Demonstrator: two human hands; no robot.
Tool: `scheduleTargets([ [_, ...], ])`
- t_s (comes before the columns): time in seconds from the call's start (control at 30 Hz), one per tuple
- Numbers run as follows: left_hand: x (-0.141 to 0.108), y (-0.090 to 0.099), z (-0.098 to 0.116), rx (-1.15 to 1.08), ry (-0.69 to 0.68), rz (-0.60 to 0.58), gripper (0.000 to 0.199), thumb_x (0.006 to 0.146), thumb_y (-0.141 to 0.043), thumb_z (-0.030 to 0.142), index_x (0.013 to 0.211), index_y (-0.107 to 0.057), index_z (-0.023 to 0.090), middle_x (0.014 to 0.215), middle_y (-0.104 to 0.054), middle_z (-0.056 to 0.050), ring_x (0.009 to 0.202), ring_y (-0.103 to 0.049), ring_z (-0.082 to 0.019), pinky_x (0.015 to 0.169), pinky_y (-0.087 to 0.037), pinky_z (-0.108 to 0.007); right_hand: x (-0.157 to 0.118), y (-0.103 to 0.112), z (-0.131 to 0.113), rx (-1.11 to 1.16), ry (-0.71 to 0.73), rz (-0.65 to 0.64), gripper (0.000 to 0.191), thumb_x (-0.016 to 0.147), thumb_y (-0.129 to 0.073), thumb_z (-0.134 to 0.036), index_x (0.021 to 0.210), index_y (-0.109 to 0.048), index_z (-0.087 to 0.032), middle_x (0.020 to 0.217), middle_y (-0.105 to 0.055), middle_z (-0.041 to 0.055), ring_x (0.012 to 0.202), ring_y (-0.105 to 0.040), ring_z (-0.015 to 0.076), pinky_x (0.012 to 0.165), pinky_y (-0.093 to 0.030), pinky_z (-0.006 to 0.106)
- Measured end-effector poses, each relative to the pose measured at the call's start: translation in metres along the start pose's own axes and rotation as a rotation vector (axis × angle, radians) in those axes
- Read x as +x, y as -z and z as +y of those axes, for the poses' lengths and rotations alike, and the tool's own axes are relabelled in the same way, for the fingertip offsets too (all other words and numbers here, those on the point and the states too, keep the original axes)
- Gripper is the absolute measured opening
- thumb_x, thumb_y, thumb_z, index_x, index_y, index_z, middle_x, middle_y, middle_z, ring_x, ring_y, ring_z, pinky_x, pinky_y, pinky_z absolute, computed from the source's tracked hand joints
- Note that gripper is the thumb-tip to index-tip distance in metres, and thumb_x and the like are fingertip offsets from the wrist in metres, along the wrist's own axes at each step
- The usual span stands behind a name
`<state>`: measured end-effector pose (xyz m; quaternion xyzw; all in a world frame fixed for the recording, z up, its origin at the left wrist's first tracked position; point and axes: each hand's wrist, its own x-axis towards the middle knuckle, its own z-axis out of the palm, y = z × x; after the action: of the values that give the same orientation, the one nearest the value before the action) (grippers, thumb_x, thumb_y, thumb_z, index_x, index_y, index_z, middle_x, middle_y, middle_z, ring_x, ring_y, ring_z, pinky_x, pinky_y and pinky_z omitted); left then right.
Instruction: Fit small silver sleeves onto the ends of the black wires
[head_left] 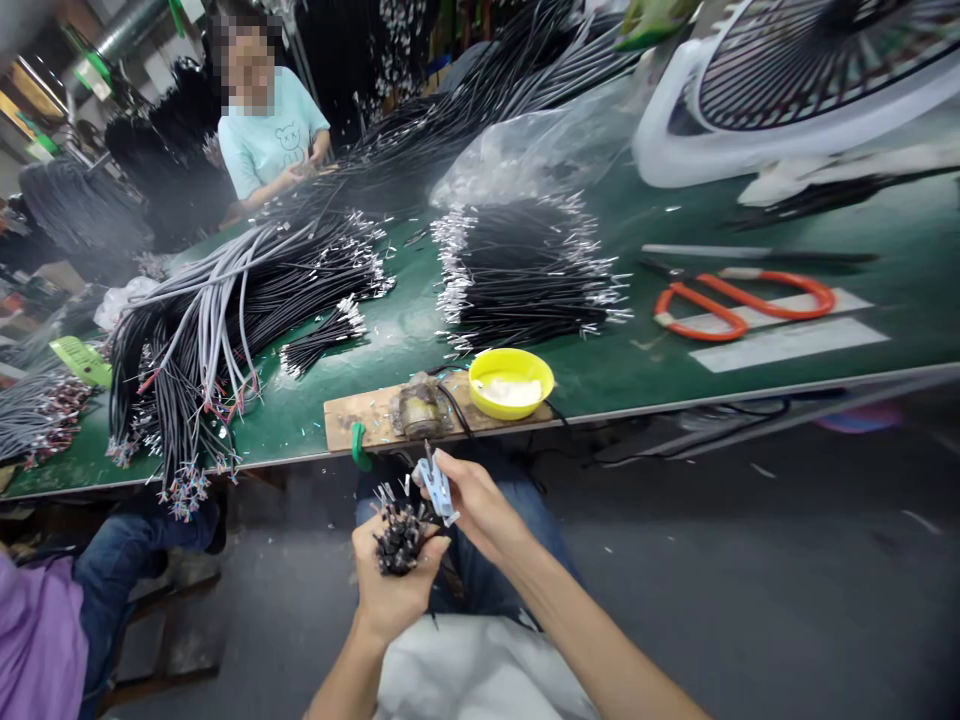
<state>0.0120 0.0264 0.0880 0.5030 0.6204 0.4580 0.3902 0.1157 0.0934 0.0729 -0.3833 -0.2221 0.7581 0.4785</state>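
Observation:
A bundle of short black cables (401,540) is gripped in my left hand (394,595), its stripped ends facing up. My right hand (480,505) pinches a light-blue plastic clip (436,487) that looks like a clothespin. The clip is just beside the cable ends, below a thin shaft of the small motor (420,410). Whether clip and shaft touch, I cannot tell. That motor is mounted on a wooden board (349,425) at the table edge. On the board's right end sits a yellow bowl (511,385) with white material in it.
Stacked black cables (525,265) lie on the green table (405,330). More cables (225,290) hang over its left edge. Orange-handled scissors (720,305) and a fan (810,90) are at the right. One person (270,130) works across the table; another's purple sleeve (41,630) shows lower left.

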Motion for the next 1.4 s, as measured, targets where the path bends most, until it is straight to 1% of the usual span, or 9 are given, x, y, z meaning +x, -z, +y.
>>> scheduleTargets([
  [0.33, -0.003, 0.004, -0.003, -0.07, 0.112, -0.01, 0.016, 0.055, -0.076, 0.03, 0.051, -0.067, 0.018, 0.058, -0.064, -0.005, 0.061, -0.059, -0.023, 0.064, -0.049, -0.035, -0.002, 0.024, 0.024, -0.011, -0.021, 0.054, 0.047, 0.057, -0.066, -0.062, 0.05, -0.059, -0.016, 0.047, -0.051, -0.0011, 0.045, -0.043, 0.0103, 0.044, -0.033, 0.023],
  [0.47, -0.012, 0.001, -0.011, -0.115, 0.18, 0.015, 0.015, 0.053, -0.078, 0.028, 0.051, -0.067, 0.018, 0.055, -0.063, -0.004, 0.056, -0.058, -0.021, 0.059, -0.049, -0.033, -0.011, 0.035, 0.029, -0.078, -0.01, 0.077, 0.044, 0.058, -0.068, -0.058, 0.05, -0.056, -0.017, 0.048, -0.05, -0.0013, 0.046, -0.04, 0.0104, 0.046, -0.032, 0.024],
  [0.57, -0.018, -0.001, -0.016, -0.16, 0.247, 0.055, 0.014, 0.057, -0.075, 0.029, 0.063, -0.071, 0.018, 0.054, -0.062, -0.001, 0.044, -0.053, -0.014, 0.048, -0.046, -0.028, -0.019, 0.042, 0.031, -0.146, 0.004, 0.063, 0.042, 0.056, -0.07, -0.056, 0.05, -0.056, -0.017, 0.048, -0.048, -0.0028, 0.046, -0.037, 0.0093, 0.047, -0.031, 0.024],
  [0.73, -0.018, -0.001, -0.01, -0.342, 0.422, 0.057, 0.027, 0.052, -0.077, 0.035, 0.067, -0.067, 0.015, 0.033, -0.045, 0.007, 0.029, -0.038, -0.006, 0.034, -0.032, -0.02, -0.031, 0.044, 0.03, -0.245, 0.006, -0.023, 0.035, 0.056, -0.072, -0.05, 0.053, -0.061, -0.017, 0.047, -0.049, -0.0034, 0.046, -0.039, 0.0099, 0.046, -0.031, 0.024],
  [0.97, -0.022, -0.005, -0.014, -0.466, 0.557, -0.082, 0.035, 0.042, -0.08, 0.039, 0.054, -0.06, 0.012, 0.037, -0.048, 0.004, 0.031, -0.038, -0.005, 0.035, -0.029, -0.02, -0.034, 0.037, 0.034, -0.433, 0.131, -0.1, 0.025, 0.063, -0.067, -0.041, 0.057, -0.06, -0.018, 0.054, -0.054, -0.0013, 0.053, -0.048, 0.0139, 0.053, -0.04, 0.026],
  [1.1, -0.033, -0.009, -0.032, -0.545, 0.574, -0.086, 0.03, 0.046, -0.08, 0.033, 0.058, -0.064, 0.01, 0.045, -0.055, 0.001, 0.036, -0.043, -0.007, 0.039, -0.033, -0.021, -0.035, 0.041, 0.038, -0.658, 0.287, -0.09, 0.019, 0.07, -0.06, -0.036, 0.064, -0.062, -0.018, 0.055, -0.051, -0.0009, 0.053, -0.046, 0.0143, 0.052, -0.039, 0.027],
  [1.23, -0.04, -0.011, -0.042, -0.572, 0.613, -0.057, 0.033, 0.045, -0.08, 0.024, 0.072, -0.065, 0.011, 0.06, -0.063, -0.001, 0.046, -0.051, -0.01, 0.046, -0.042, -0.023, -0.039, 0.044, 0.036, -0.851, 0.354, -0.246, 0.012, 0.072, -0.059, -0.03, 0.068, -0.064, -0.019, 0.061, -0.054, 0.0013, 0.057, -0.048, 0.0159, 0.055, -0.04, 0.028],
  [1.3, -0.041, -0.012, -0.043, -0.575, 0.66, -0.053, 0.038, 0.044, -0.08, 0.023, 0.076, -0.063, 0.012, 0.058, -0.062, 0.0, 0.047, -0.052, -0.011, 0.046, -0.044, -0.024, -0.041, 0.045, 0.035, -0.893, 0.355, -0.32, 0.013, 0.072, -0.059, -0.03, 0.064, -0.062, -0.02, 0.064, -0.056, 0.0023, 0.061, -0.051, 0.0171, 0.057, -0.041, 0.029],
  [1.4, -0.042, -0.014, -0.044, -0.608, 0.666, -0.08, 0.035, 0.045, -0.079, 0.027, 0.07, -0.061, 0.012, 0.047, -0.055, 0.002, 0.042, -0.049, -0.01, 0.046, -0.045, -0.025, -0.042, 0.045, 0.035, -0.895, 0.365, -0.313, 0.023, 0.075, -0.057, -0.033, 0.055, -0.056, -0.021, 0.059, -0.053, 0.0014, 0.059, -0.05, 0.0171, 0.056, -0.04, 0.028],
])
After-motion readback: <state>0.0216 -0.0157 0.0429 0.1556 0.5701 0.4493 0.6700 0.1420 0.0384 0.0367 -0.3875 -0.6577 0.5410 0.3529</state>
